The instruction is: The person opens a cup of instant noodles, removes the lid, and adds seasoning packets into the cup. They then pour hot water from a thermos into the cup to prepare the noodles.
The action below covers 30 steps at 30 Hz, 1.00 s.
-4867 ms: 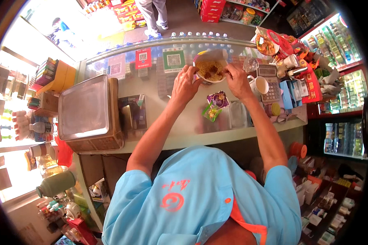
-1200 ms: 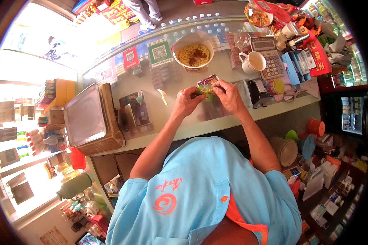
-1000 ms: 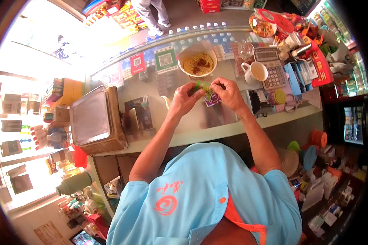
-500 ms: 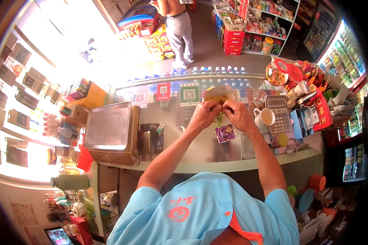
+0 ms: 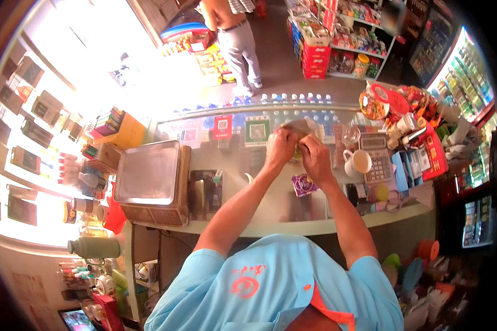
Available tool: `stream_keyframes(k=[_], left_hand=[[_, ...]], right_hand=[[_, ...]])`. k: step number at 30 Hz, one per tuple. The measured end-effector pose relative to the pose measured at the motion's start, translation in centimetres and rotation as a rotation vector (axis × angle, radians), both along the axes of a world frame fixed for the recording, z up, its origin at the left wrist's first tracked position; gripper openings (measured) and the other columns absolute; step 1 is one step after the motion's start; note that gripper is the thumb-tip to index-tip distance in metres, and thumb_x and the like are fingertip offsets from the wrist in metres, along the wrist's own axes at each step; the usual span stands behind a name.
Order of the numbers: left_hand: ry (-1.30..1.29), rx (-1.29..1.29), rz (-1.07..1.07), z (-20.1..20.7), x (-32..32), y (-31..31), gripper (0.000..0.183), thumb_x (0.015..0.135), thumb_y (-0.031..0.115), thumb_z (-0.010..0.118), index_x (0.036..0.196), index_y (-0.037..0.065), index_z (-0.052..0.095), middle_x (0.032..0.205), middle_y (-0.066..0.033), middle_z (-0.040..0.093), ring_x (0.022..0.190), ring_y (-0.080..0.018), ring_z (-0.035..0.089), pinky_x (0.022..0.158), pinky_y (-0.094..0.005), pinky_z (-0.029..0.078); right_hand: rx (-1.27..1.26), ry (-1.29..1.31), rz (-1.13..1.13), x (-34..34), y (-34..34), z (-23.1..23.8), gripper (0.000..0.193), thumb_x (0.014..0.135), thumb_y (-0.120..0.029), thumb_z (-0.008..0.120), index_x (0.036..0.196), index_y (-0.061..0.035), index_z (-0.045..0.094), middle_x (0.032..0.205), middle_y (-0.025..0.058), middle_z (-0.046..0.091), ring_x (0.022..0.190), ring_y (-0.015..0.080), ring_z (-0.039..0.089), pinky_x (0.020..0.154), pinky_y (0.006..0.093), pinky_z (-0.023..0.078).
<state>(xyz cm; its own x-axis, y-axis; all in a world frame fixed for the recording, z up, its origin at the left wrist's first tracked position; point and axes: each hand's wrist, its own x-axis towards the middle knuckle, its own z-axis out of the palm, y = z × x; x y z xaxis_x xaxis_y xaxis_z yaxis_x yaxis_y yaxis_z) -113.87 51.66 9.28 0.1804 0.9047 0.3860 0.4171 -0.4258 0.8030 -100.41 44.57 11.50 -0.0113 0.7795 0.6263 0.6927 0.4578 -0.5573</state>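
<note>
At the far middle of the bench (image 5: 315, 223), both hands are raised together over the glass top, the left hand (image 5: 280, 148) and right hand (image 5: 315, 157) almost touching. Between them they pinch a small sachet (image 5: 297, 128), fingers curled around its near edge, with a tan corner showing just above the knuckles; how firmly each hand grips cannot be told from here. It looks like a thin, light, crinkly foil or plastic piece, soft enough to bend and probably slick, so I judge it is best held by its edges with fingertips from both sides, as now. Just near of the right hand a purple packet (image 5: 305, 184) lies flat on the bench, apart from both hands. To the right stand a white mug (image 5: 359, 161) and a calculator (image 5: 376, 157), close beside each other. On the left end of the bench sits a metal tray (image 5: 149, 172) on a wooden box. Beyond the bench another person (image 5: 238, 41) stands on the shop floor, and shelves (image 5: 337, 41) of goods line the far right.
</note>
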Motion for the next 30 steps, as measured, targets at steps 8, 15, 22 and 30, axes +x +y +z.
stream_keyframes(k=[8, 15, 22, 30], left_hand=[[0.012, 0.044, 0.042, -0.2, -0.1, 0.0, 0.028, 0.086, 0.021, 0.064, 0.079, -0.005, 0.070, 0.080, -0.0289, 0.065, 0.078, -0.0467, 0.066, 0.070, -0.0518, 0.052], [0.063, -0.036, 0.050, 0.6, 0.3, 0.6, 0.028, 0.087, 0.021, 0.063, 0.083, -0.004, 0.072, 0.082, -0.0293, 0.066, 0.082, -0.0471, 0.066, 0.075, -0.0516, 0.053], [0.083, -0.045, 0.079, 0.1, 0.8, 1.3, 0.030, 0.087, 0.022, 0.061, 0.083, -0.005, 0.072, 0.080, -0.0292, 0.066, 0.082, -0.0471, 0.066, 0.077, -0.0528, 0.052], [0.156, -0.149, 0.003, 0.6, 0.4, 1.1, 0.031, 0.087, 0.027, 0.063, 0.091, -0.002, 0.075, 0.082, -0.0258, 0.069, 0.080, -0.0409, 0.070, 0.075, -0.0474, 0.054]], right_hand=[[-0.005, 0.121, 0.000, -0.9, -1.4, -1.0, 0.013, 0.098, -0.016, 0.058, 0.092, -0.0037, 0.059, 0.087, 0.0159, 0.060, 0.082, 0.0389, 0.062, 0.069, 0.0467, 0.048], [0.037, 0.182, -0.022, -0.8, -1.6, -1.8, 0.015, 0.100, -0.015, 0.056, 0.091, -0.0029, 0.058, 0.089, 0.0157, 0.062, 0.082, 0.0390, 0.063, 0.071, 0.0456, 0.049], [0.022, 0.179, 0.011, -0.7, -1.4, -2.1, 0.012, 0.099, -0.014, 0.056, 0.095, -0.0023, 0.057, 0.093, 0.0170, 0.062, 0.086, 0.0405, 0.062, 0.075, 0.0463, 0.050], [0.022, 0.104, 0.144, 0.2, -1.6, -0.3, 0.023, 0.093, -0.007, 0.062, 0.115, -0.0014, 0.057, 0.114, 0.0195, 0.060, 0.106, 0.0425, 0.060, 0.089, 0.0470, 0.051]])
